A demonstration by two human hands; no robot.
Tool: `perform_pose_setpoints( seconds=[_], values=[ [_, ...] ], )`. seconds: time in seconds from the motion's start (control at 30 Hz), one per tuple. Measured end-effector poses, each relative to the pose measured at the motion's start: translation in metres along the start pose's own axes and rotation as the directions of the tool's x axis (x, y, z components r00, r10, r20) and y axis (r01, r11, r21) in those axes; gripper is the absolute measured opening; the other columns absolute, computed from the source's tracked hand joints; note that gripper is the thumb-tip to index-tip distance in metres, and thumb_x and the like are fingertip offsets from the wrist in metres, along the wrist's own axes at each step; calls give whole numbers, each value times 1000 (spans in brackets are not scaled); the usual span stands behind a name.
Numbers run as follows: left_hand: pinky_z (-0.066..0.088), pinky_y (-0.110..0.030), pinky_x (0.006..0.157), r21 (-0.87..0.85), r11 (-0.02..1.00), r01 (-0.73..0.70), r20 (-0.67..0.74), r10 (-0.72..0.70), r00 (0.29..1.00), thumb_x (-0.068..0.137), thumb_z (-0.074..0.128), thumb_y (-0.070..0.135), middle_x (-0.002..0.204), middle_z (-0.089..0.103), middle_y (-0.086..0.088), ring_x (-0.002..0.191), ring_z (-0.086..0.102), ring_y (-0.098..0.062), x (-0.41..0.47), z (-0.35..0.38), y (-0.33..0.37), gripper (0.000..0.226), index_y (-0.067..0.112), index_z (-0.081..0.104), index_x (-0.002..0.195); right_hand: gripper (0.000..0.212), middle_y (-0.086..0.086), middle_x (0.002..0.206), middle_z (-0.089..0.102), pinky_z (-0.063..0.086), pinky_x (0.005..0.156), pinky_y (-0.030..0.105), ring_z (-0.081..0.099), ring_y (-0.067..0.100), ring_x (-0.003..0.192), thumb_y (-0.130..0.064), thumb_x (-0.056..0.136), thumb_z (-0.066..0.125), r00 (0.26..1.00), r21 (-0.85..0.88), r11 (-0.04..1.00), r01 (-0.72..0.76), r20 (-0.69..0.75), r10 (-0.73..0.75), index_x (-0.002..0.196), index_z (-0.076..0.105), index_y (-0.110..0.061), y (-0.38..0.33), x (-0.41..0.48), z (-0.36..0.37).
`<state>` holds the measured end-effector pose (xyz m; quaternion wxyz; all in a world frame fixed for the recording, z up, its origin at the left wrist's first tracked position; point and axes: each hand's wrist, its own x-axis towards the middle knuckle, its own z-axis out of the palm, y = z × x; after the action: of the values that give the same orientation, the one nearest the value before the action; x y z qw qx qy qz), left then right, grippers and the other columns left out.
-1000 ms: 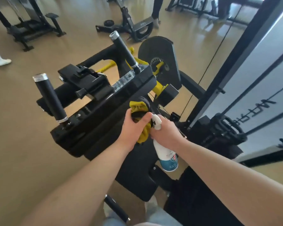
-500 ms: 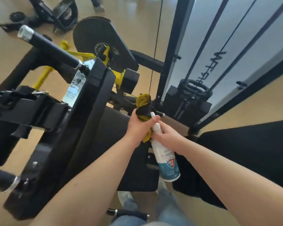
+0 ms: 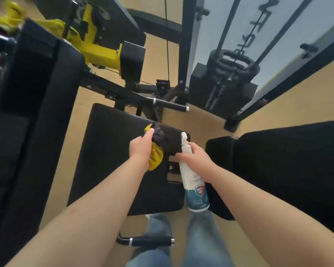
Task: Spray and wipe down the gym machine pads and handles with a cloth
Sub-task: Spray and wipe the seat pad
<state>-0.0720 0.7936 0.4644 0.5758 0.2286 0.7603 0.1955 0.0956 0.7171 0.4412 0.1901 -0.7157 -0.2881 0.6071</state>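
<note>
My left hand (image 3: 141, 149) grips a yellow and dark cloth (image 3: 155, 158) above the far right part of the black seat pad (image 3: 108, 160). My right hand (image 3: 196, 158) holds a white spray bottle (image 3: 193, 187) with a blue label, nozzle up, just right of the cloth. The two hands are a little apart. A black handle (image 3: 171, 105) sticks out beyond the seat pad, and another handle (image 3: 150, 241) lies below it near my legs. The tall black chest pad (image 3: 33, 93) fills the left side.
A yellow machine frame (image 3: 98, 53) sits at the upper left. The weight stack (image 3: 222, 89) with its guide rods and cable stands at the upper right. Another black pad (image 3: 287, 170) lies to the right. Tan floor shows between the parts.
The view has tilted down toward the seat pad. My hands have drawn apart, the left one with the cloth now over the seat pad and the bottle to its right.
</note>
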Motion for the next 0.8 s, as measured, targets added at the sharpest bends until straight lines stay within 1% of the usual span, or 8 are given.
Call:
perform_pose_setpoints(
  seconds=[0.07,0.17,0.37,0.47,0.57,0.63,0.7,0.8],
  values=[
    [58,-47,95,-19,999,-50,22,51,998,95,67,36,109,73,-3,101,70,-23,20,8,-8,18,26,70,109,48,1,105,68,58,73,35,71,21,90,-35,93,72,999,1,999,-32,19,32,136,50,-31,9,21,0],
    [59,-48,94,-53,995,-87,56,90,994,95,64,23,119,72,-2,107,71,-24,50,24,-21,34,30,68,128,44,3,105,67,59,78,39,71,23,92,-35,95,70,997,32,997,-73,34,72,133,51,-29,22,51,0],
    [60,-52,91,-29,998,-61,68,63,996,90,61,29,104,76,-6,100,73,-28,90,57,-45,25,22,75,110,21,7,102,68,60,86,45,71,26,92,-35,95,69,996,73,993,-88,-13,89,109,58,-23,51,93,-1],
    [59,-54,93,-84,994,-70,123,80,989,88,64,33,104,77,-9,102,73,-31,97,62,-58,27,19,75,108,20,8,103,68,60,88,46,71,26,94,-35,96,68,996,140,986,-92,-4,94,111,58,-25,62,101,0],
    [57,-56,95,-130,986,-104,145,123,982,87,69,39,109,76,-11,104,73,-31,101,62,-70,36,14,72,113,22,12,109,71,61,90,49,73,29,97,-34,96,69,991,239,962,-133,63,122,114,56,-30,70,101,0],
    [57,-56,95,-153,980,-125,144,147,979,85,72,43,111,76,-11,105,73,-30,103,60,-77,42,14,71,116,20,12,105,74,63,83,44,74,27,91,-33,96,69,992,269,955,-126,62,113,112,58,-26,75,101,2],
    [58,-54,95,-181,975,-126,136,152,979,84,73,44,114,75,-10,106,73,-29,103,55,-83,46,16,70,120,18,8,96,75,59,70,34,72,20,82,-32,97,67,998,207,976,-62,31,57,109,60,-20,78,100,8],
    [56,-55,97,-225,965,-134,121,164,979,94,70,35,115,75,-10,107,73,-29,101,44,-91,35,15,68,121,22,4,92,76,57,69,31,72,15,76,-30,98,68,997,161,987,3,78,-16,116,60,-20,77,103,24]
  ],
)
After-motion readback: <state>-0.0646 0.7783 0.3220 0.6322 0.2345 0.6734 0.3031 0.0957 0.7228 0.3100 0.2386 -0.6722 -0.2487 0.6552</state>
